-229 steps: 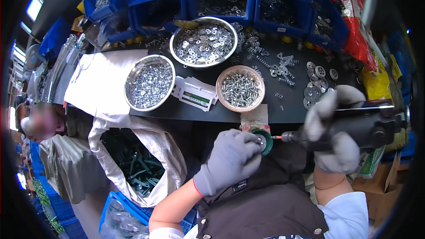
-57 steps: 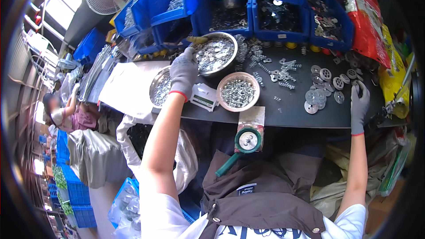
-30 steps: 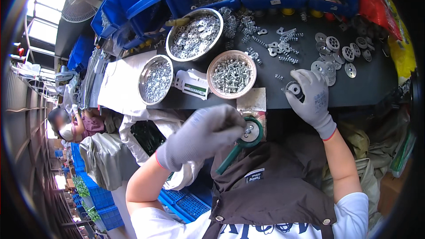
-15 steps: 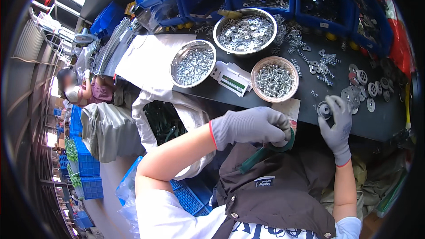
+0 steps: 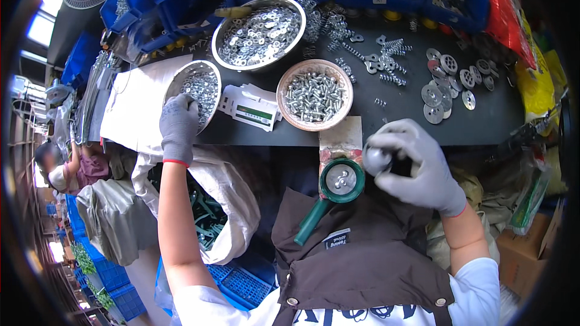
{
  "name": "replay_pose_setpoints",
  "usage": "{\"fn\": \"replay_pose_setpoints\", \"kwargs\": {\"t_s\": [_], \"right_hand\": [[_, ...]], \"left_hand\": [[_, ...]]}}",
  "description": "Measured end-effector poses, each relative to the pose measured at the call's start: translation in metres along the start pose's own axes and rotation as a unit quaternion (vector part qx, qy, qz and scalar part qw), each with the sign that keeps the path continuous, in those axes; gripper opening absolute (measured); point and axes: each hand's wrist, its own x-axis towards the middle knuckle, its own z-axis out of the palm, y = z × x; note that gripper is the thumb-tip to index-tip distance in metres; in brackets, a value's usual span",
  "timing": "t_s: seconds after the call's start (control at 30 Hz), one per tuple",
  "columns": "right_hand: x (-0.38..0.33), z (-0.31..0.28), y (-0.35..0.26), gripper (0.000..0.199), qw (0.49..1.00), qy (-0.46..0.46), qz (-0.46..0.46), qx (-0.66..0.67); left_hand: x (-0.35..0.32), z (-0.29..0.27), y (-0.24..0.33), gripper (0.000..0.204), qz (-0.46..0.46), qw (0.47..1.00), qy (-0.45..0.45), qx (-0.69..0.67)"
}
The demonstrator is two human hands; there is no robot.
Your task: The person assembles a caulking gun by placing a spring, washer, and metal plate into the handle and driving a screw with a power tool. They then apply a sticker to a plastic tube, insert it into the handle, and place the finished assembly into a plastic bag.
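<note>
My left hand [image 5: 179, 124], in a grey glove, is at the near rim of a steel bowl [image 5: 213, 119] of small metal parts [image 5: 202, 89]. Its fingers are bent together over the parts; what they pinch is hidden. In my gloved right hand [image 5: 420, 166] is a round, shiny metal piece [image 5: 377, 160], held between thumb and fingers above the table's front edge. Between my hands lies a green round-headed piece with a handle [image 5: 312, 223]. Inside its ring sits a metal disc [image 5: 336, 189] with several small shiny bits on it.
A pink bowl of screws [image 5: 314, 96], a larger steel bowl of metal tabs [image 5: 260, 36] and a flattened carton [image 5: 251, 107] stand on the dark table. Loose springs [image 5: 393, 46] and metal discs [image 5: 433, 95] lie right. Blue bins [image 5: 380, 0] line the back. A white sack [image 5: 238, 205] hangs open below.
My left hand has left the green piece and reached left to the steel bowl. My right hand has come nearer with the round metal piece. The view has shifted.
</note>
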Motion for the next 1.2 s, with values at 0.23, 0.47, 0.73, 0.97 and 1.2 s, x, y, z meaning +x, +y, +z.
{"fn": "replay_pose_setpoints", "kwargs": {"t_s": [0.23, 0.47, 0.73, 0.97, 1.2], "right_hand": [[0.011, 0.025, -0.016, 0.040, 0.992, -0.085, -0.083, -0.048], [0.005, 0.028, -0.015, 0.042, 0.985, -0.059, -0.090, -0.138], [-0.005, 0.041, -0.005, 0.044, 0.988, -0.015, -0.125, -0.095], [-0.007, 0.034, -0.006, 0.049, 0.984, -0.051, -0.161, -0.060], [-0.007, -0.015, -0.009, 0.022, 0.994, 0.022, -0.098, 0.050]], "left_hand": [[-0.014, -0.006, 0.012, 0.022, -0.015, 0.996, 0.085, -0.025], [-0.097, -0.083, 0.157, 0.013, 0.095, 0.871, -0.048, -0.480], [-0.129, -0.080, 0.178, 0.027, 0.450, 0.857, 0.026, -0.249], [-0.141, -0.084, 0.176, 0.032, 0.438, 0.868, 0.052, -0.228], [-0.178, -0.043, 0.158, 0.043, 0.044, 0.825, -0.010, -0.563]]}}
